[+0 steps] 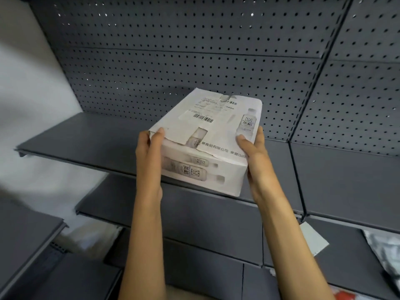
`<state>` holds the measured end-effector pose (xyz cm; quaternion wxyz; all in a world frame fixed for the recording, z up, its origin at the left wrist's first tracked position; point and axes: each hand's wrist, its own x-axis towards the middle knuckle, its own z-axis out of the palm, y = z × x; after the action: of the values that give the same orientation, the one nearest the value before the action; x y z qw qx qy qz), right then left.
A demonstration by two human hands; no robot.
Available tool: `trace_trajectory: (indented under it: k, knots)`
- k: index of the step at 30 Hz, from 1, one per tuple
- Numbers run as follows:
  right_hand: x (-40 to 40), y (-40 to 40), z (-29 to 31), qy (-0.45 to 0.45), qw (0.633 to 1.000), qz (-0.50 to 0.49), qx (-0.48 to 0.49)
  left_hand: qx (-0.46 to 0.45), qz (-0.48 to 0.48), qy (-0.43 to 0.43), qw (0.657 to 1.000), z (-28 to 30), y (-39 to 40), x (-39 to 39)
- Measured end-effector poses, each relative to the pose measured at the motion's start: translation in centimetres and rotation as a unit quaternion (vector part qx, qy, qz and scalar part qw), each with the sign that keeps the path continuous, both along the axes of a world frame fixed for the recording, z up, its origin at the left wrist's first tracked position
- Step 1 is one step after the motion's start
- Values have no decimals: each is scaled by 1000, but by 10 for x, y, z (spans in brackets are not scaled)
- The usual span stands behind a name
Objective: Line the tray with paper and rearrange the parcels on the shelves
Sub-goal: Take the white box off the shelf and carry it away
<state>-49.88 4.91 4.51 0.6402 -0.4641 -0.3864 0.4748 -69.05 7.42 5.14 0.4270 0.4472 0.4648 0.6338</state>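
A white cardboard parcel (205,139) with barcode labels and printed bottle pictures is held tilted above the front of the upper grey shelf (86,139). My left hand (149,152) grips its left near corner, thumb on top. On the right side my right hand (254,154) clasps the box, thumb over the top edge. Both forearms reach up from the bottom of the view. I cannot tell whether the parcel's far end touches the shelf.
A grey pegboard back panel (194,50) rises behind the shelves. A second shelf (205,215) lies below. A white paper tag (313,239) hangs at the right upright, a grey plastic bag parcel (385,252) lies lower right, and a pale wrapped parcel (91,237) sits lower left.
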Motion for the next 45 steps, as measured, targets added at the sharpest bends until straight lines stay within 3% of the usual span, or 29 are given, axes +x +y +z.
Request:
trace_trajectory:
  k: [8,16,27,45]
  knots:
    - [24,-80,1,-18,998,-59,9,30,-88,36,995,8,-47,17]
    - [80,-206,0,-34,981,-190,7,64,-223,28,972,10,-121,89]
    - [210,-391,15,-15,921,-389,1,89,-435,29,896,24,-239,279]
    - [454,-684,30,-32,795,-605,-40,113,-612,20,782,32,-491,609]
